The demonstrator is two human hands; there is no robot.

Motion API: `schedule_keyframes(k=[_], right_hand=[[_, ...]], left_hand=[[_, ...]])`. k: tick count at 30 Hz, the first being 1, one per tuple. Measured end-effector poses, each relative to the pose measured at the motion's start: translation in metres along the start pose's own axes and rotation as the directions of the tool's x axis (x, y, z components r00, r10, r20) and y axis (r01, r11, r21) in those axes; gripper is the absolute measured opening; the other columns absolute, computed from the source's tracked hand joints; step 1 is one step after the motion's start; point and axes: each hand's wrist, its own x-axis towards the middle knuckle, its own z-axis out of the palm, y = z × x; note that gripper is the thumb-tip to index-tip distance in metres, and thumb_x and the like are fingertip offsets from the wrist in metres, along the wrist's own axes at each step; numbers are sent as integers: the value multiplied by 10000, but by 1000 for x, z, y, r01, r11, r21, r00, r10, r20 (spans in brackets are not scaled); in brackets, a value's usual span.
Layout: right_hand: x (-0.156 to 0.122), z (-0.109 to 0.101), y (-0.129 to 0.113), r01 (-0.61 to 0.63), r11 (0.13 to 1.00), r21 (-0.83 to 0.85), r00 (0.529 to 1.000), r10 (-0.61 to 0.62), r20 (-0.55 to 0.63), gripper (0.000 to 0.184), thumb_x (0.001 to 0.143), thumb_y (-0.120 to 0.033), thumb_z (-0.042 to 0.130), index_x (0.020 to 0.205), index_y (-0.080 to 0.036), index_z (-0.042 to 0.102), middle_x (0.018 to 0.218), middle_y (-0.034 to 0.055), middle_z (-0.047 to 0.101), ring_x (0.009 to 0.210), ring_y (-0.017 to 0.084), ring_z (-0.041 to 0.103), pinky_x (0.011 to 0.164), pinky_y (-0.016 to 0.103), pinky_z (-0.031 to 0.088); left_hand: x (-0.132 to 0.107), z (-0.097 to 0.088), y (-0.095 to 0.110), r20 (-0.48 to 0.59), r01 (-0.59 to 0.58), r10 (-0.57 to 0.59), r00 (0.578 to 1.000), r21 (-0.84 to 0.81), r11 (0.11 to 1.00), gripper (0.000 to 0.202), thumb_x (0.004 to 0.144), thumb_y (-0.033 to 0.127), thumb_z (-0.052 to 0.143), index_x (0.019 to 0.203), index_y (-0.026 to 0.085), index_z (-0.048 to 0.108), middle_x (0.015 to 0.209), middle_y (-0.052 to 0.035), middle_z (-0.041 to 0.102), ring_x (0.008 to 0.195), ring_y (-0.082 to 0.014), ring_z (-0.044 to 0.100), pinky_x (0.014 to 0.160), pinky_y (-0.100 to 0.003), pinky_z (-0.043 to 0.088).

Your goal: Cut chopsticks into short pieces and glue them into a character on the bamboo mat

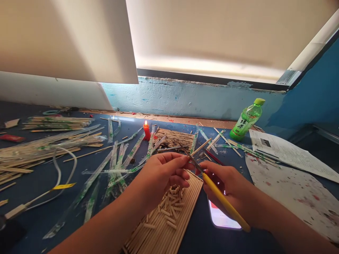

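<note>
My left hand (169, 171) has its thumb and fingertips pinched together at the near end of a thin wooden chopstick (201, 147), which points away to the upper right. My right hand (226, 187) is closed around a tool with a long yellow handle (221, 201) and a narrow dark metal front. That metal part crosses the chopstick close to my left fingertips; its exact kind cannot be made out. Below both hands lies a flat panel of chopsticks side by side (189, 208), with short cut pieces (171, 211) heaped on it.
A lit red candle (146, 131) stands near a panel of dark-striped sticks (176, 138). Torn chopstick wrappers (116, 165) and stick bundles (58, 123) cover the left. A lit phone (222, 215), a green tea bottle (245, 121) and stained paper (291, 190) lie right.
</note>
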Motion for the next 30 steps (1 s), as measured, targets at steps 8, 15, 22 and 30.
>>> schedule_keyframes(k=[8, 15, 22, 30], right_hand=[[-4, 6, 7, -30, 997, -76, 999, 28, -24, 196, 968, -402, 557, 1027, -215, 564, 735, -35, 537, 619, 123, 421, 525, 252, 353], [-7, 6, 3, -50, 994, -98, 998, 47, -37, 155, 946, -378, 593, 987, -232, 560, 760, -36, 573, 636, 130, 438, 544, 255, 369], [-5, 7, 1, -19, 996, -92, 999, 16, -41, 88, 958, -273, 536, 898, -212, 557, 689, -45, 517, 596, 117, 367, 512, 243, 327], [-6, 11, 0, -4, 995, -99, 995, -6, -97, 63, 934, -196, 534, 878, -218, 550, 693, -53, 535, 589, 109, 360, 500, 222, 326]], left_hand=[[-4, 4, -3, -40, -157, 174, 984, 267, 951, 164, 861, 288, 748, 831, 133, 706, 697, -29, 726, 545, -97, 647, 567, -205, 556], [-13, 8, -4, -55, -249, 334, 941, 555, 794, 150, 890, 313, 689, 868, 166, 711, 625, -20, 709, 573, -151, 669, 512, -226, 517], [-15, 9, -6, -42, -277, 406, 913, 665, 693, 165, 905, 321, 640, 857, 178, 707, 628, -20, 698, 565, -171, 663, 520, -267, 533], [-14, 9, -4, -55, -290, 376, 925, 537, 793, 133, 891, 301, 694, 878, 172, 723, 628, -8, 710, 576, -141, 671, 529, -215, 540]])
